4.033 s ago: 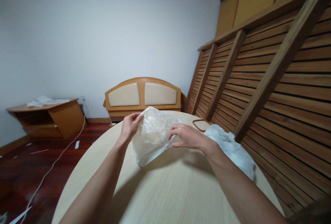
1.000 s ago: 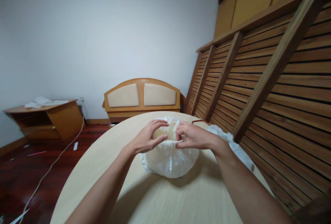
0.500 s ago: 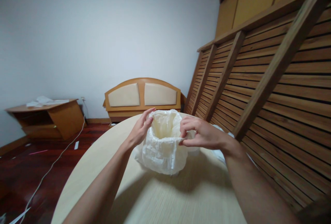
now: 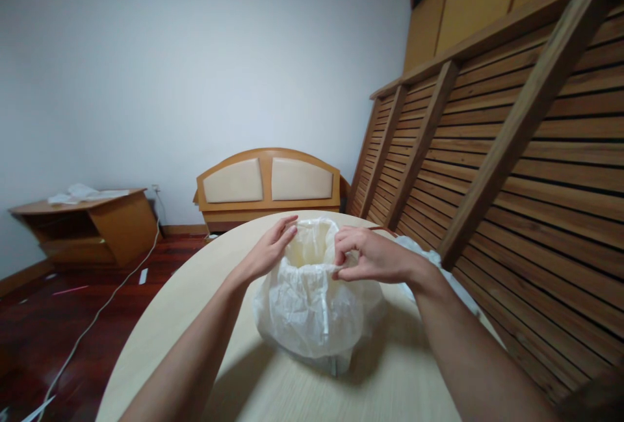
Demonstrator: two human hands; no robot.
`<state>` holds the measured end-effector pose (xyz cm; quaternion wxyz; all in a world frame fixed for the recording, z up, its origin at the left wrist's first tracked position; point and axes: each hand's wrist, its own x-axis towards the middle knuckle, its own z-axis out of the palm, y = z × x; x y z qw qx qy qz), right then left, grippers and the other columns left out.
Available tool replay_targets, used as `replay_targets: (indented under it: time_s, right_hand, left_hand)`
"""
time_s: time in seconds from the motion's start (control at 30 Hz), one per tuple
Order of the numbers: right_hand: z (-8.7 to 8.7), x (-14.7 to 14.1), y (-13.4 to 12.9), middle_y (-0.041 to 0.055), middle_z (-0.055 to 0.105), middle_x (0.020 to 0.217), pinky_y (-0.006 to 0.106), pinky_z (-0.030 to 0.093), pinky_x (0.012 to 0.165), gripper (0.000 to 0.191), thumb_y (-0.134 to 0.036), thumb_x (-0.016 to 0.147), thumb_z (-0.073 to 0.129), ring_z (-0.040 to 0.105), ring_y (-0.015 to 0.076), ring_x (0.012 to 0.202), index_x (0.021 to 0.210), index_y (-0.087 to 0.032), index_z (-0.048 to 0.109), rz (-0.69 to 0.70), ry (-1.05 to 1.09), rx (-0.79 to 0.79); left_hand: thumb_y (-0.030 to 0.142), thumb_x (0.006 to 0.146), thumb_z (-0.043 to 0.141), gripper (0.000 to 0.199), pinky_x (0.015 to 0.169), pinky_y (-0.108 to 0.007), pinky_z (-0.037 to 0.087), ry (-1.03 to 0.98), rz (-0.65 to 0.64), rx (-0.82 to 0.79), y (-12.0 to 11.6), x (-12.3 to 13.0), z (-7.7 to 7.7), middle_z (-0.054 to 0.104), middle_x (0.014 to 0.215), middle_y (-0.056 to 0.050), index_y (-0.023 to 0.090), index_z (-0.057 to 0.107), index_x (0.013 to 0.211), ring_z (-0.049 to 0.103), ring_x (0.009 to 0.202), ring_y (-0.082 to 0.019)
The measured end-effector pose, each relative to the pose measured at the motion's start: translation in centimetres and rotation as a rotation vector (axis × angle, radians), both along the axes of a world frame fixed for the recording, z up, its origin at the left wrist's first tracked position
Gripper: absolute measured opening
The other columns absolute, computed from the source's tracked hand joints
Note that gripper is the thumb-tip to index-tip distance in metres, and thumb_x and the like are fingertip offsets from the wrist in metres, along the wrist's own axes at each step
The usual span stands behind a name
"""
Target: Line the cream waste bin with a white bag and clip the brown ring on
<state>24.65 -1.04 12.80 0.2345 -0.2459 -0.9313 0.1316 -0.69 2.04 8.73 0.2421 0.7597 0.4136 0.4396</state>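
Note:
A translucent white plastic bag [image 4: 312,311] with a drawstring strip lines a small container on the round table, its edge folded over the rim and its skirt hanging loosely outside. The container itself is mostly hidden; its inside shows pale yellow through the bag. At the left rim my left hand [image 4: 270,246] grips the bag's edge between thumb and fingers. My right hand [image 4: 365,254] pinches the bag's near right edge, with its fingers curled inward.
The pale round table [image 4: 195,298] fills the foreground. More white plastic [image 4: 414,246] lies at its right edge, near a leaning wooden slatted panel [image 4: 487,168]. Behind stand a headboard [image 4: 266,181] and a low desk [image 4: 117,220]. A white cable [image 4: 104,308] runs across the floor.
The bag's outer skirt has spread wider and hangs lower around the container. Both hands and the rim sit slightly lower in view, and my right hand has shifted a little left.

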Motion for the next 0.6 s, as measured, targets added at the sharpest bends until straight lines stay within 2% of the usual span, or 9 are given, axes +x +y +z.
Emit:
replay_targets:
  time_s: [0.13, 0.37, 0.5, 0.6]
  right_hand:
    - [-0.2, 0.2, 0.3, 0.0001, 0.062, 0.076, 0.029, 0.044, 0.076, 0.014, -0.023, 0.076, 0.077, 0.058, 0.0154, 0.077, 0.068, -0.018, 0.066, -0.014, 0.044, -0.041]
    - [-1.6, 0.1, 1.8, -0.0003, 0.061, 0.075, 0.028, 0.044, 0.073, 0.016, -0.026, 0.074, 0.078, 0.058, 0.015, 0.075, 0.068, -0.017, 0.066, -0.032, 0.063, -0.117]
    - [-2.5, -0.1, 2.5, -0.0005, 0.061, 0.074, 0.027, 0.044, 0.072, 0.015, -0.025, 0.072, 0.079, 0.058, 0.0151, 0.074, 0.068, -0.017, 0.067, -0.033, 0.055, -0.162]
    - [-2.9, -0.3, 2.8, -0.0006, 0.063, 0.074, 0.027, 0.045, 0.071, 0.014, -0.025, 0.071, 0.079, 0.058, 0.015, 0.074, 0.068, -0.017, 0.068, -0.02, 0.047, -0.181]
  left_hand:
    - [0.052, 0.095, 0.044, 0.052, 0.113, -0.043, 0.038, 0.019, 0.044, -0.03, 0.1, -0.1, -0.3, 0.057, 0.143, -0.011, 0.018, 0.056, 0.133, 0.051, 0.133, -0.027]
    - [0.054, 0.09, 0.055, 0.064, 0.108, -0.045, 0.043, 0.063, -0.018, -0.076, 0.3, -0.7, -0.9, 0.047, 0.151, -0.015, 0.019, 0.047, 0.143, 0.051, 0.134, -0.03]
    - [0.052, 0.087, 0.058, 0.062, 0.098, -0.045, 0.051, 0.124, 0.029, -0.133, 1.1, -0.8, -1.9, 0.059, 0.138, -0.018, 0.015, 0.054, 0.136, 0.064, 0.115, -0.03]
    - [0.052, 0.087, 0.058, 0.055, 0.089, -0.042, 0.054, 0.17, 0.072, -0.132, 1.7, -0.9, -2.4, 0.068, 0.126, -0.017, 0.014, 0.062, 0.126, 0.069, 0.102, -0.029]
